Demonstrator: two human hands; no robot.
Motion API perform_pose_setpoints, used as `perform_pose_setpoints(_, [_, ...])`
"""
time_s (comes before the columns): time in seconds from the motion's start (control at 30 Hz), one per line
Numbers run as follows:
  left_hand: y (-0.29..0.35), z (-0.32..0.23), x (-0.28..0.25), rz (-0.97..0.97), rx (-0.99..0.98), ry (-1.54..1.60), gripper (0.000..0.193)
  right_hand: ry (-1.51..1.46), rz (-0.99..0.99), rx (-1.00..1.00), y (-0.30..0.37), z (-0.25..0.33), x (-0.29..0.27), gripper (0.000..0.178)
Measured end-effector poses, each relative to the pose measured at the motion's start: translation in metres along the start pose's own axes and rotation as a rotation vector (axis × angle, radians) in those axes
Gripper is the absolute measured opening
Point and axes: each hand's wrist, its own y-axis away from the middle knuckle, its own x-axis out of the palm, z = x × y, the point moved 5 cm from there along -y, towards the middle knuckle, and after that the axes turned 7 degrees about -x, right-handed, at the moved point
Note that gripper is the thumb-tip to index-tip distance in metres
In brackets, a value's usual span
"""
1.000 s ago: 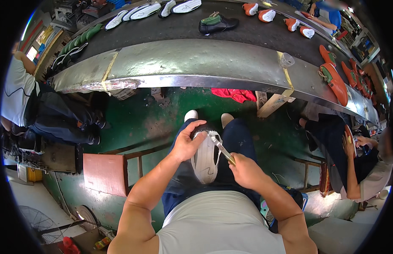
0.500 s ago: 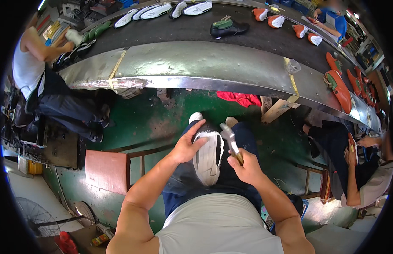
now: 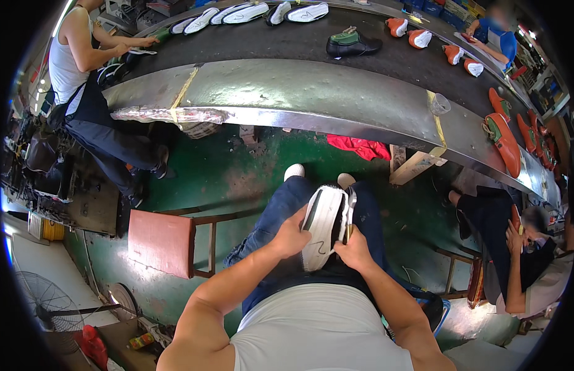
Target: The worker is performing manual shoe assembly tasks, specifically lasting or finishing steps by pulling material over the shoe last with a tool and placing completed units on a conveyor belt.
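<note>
Left hand (image 3: 291,237) grips an upturned, white-soled black shoe (image 3: 324,216); right hand (image 3: 356,249) clasps a silver metal tool (image 3: 351,210) (along the shoe's right edge).

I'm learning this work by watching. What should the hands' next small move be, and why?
Probably a gentle inward press on the white edging with the right hand: it is at the right edge of the upturned shoe, holding a metal tool alongside, while the left hand grips the opposite side, which should steady it.
</note>
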Motion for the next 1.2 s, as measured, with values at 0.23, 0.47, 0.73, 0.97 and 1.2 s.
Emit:
perform_pose_setpoints(0.23, [-0.023, 0.004, 0.026, 0.468, -0.071, 0.151, 0.091, -0.063, -0.011, -0.085, 0.028, -0.029, -0.060, 0.033])
perform_pose_setpoints(0.47, [-0.019, 0.044, 0.051, 0.337, 0.045, -0.207, 0.097, 0.273, 0.339, -0.080, 0.075, -0.001, -0.097, 0.043])
perform_pose_setpoints(0.73, [-0.012, 0.032, 0.061, 0.366, -0.051, -0.148, 0.098, 0.803, 0.265, -0.583, 0.053, 0.034, -0.086, 0.051])
perform_pose_setpoints(0.97, [-0.020, 0.049, 0.053, 0.359, -0.031, -0.168, 0.104, 0.751, 0.539, -0.482, 0.028, 0.021, -0.076, 0.030])
perform_pose_setpoints(1.2, [-0.025, 0.053, 0.051, 0.375, -0.049, -0.131, 0.106, 0.261, 0.569, -0.336, 0.044, 0.008, -0.063, 0.029])
